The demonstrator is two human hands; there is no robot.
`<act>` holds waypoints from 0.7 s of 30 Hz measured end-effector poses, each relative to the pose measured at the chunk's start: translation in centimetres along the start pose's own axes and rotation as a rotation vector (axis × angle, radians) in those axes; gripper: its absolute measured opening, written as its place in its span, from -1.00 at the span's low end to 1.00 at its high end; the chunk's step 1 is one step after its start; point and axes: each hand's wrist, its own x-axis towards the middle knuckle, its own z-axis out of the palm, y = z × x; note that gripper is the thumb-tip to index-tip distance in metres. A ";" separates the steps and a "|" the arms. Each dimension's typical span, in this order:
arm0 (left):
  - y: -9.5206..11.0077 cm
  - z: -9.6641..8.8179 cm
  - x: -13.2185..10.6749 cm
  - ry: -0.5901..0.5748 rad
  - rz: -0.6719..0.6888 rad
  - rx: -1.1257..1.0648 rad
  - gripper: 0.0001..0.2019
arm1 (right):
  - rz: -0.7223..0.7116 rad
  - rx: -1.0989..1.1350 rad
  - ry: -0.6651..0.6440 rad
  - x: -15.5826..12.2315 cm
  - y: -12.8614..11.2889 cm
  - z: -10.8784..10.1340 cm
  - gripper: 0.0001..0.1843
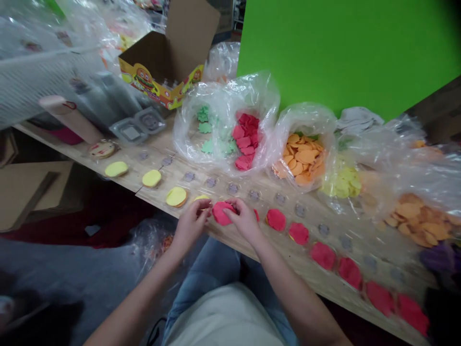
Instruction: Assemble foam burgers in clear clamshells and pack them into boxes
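My right hand (245,218) grips a wavy-edged red foam piece (222,213), its thumb lying across the top. Beside that piece's left edge, my left hand (194,218) has its fingers curled in a pinch; what is between them is hidden. A yellow foam disc (201,197) shows partly behind my left fingers. Further left along the table edge lie more yellow discs (176,196), the nearest stacked on an orange one. To the right runs a row of red foam pieces (276,219), some with yellow showing beneath.
Clear bags along the back hold green pieces (205,127), red pieces (247,137), orange pieces (302,156) and yellow pieces (344,181). Small greyish pieces (233,188) line the wooden table (248,246). An open burger-print box (149,81) and a green panel (342,53) stand behind.
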 end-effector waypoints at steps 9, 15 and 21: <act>-1.4 -0.1 -1.5 -0.085 0.549 0.668 -0.67 | -0.180 -0.629 0.019 0.6 -0.5 0.1 -0.72; -1.8 0.6 -1.4 -0.125 0.620 0.937 -0.60 | -0.253 -0.777 0.150 -0.4 -0.3 -0.9 -0.66; -2.6 0.9 -1.3 -0.137 0.725 1.043 -0.49 | -0.211 -0.882 0.205 -4.4 0.2 -0.3 -0.52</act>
